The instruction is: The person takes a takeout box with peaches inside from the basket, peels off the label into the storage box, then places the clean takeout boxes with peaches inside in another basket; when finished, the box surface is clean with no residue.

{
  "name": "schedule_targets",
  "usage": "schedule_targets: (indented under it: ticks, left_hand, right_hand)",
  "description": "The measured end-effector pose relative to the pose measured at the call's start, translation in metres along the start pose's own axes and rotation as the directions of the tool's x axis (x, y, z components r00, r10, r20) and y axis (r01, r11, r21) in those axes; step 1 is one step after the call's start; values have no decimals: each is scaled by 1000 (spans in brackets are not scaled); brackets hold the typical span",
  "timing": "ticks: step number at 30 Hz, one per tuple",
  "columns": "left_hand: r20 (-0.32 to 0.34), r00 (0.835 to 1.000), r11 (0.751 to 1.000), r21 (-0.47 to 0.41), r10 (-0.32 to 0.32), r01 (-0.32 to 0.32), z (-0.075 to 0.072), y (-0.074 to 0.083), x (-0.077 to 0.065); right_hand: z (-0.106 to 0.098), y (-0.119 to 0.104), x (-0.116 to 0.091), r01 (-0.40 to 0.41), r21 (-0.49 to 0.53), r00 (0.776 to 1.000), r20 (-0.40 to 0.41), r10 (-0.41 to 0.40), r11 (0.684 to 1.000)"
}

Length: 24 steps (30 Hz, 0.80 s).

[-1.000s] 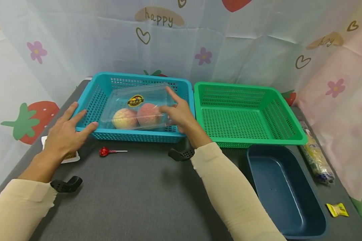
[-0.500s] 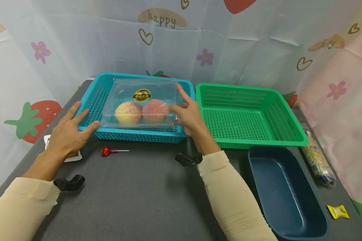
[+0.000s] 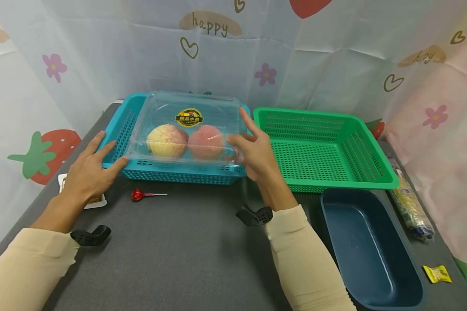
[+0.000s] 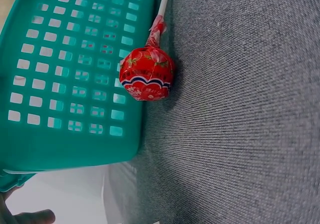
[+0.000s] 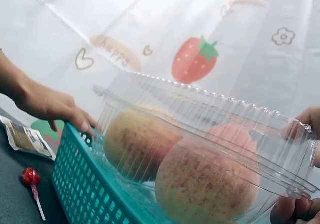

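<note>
A clear plastic fruit box (image 3: 214, 108) with a black and gold label holds two peaches (image 3: 167, 141), one yellowish and one pink. My right hand (image 3: 258, 151) grips the box by its right end, thumb and fingers on its edge. The box is raised over the blue basket (image 3: 179, 173), covering most of its opening, and leans in the right wrist view. My left hand (image 3: 91, 168) rests with spread fingers on the left front corner of that basket. A red lollipop (image 4: 147, 74) lies on the table just in front of the basket.
Right of the blue basket stands a green basket (image 3: 323, 183), with a dark blue tub (image 3: 362, 250) in front of it. A long clear-wrapped package (image 3: 410, 207) and a yellow wrapped candy (image 3: 437, 274) lie at the right. A flat packet (image 5: 27, 139) sits partly under my left arm.
My right hand has lifted the fruit box up out of the blue basket and moved it slightly right, levelling it. My left hand has stayed on the basket's corner.
</note>
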State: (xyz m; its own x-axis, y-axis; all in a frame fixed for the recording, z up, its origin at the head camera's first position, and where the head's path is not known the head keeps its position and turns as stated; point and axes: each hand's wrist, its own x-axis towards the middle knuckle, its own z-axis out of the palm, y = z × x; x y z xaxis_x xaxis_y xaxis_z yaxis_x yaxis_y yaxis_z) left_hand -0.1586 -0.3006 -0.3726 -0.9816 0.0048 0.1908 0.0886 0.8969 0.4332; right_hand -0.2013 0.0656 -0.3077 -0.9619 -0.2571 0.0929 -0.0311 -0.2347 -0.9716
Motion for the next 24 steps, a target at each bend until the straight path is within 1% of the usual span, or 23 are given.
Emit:
schedule_targets:
  ticks: [6, 14, 21, 24]
  left_hand:
    - [-12, 1000, 1000, -23, 11, -11, 2, -1, -1]
    - [-9, 1000, 1000, -9, -1, 1, 3, 1, 1]
    - [-23, 1000, 1000, -12, -18, 18, 3, 1, 1]
    - [-23, 1000, 1000, -13, -20, 19, 3, 1, 0]
  right_hand:
    - [-5, -3, -12, 5, 20, 1000, -5, -5, 1000]
    - [-14, -8, -36, 43, 31, 999, -27, -42, 999]
    - [-23, -11, -57, 36, 25, 999, -21, -35, 999]
    - [-25, -12, -66, 25, 38, 999, -21, -24, 999]
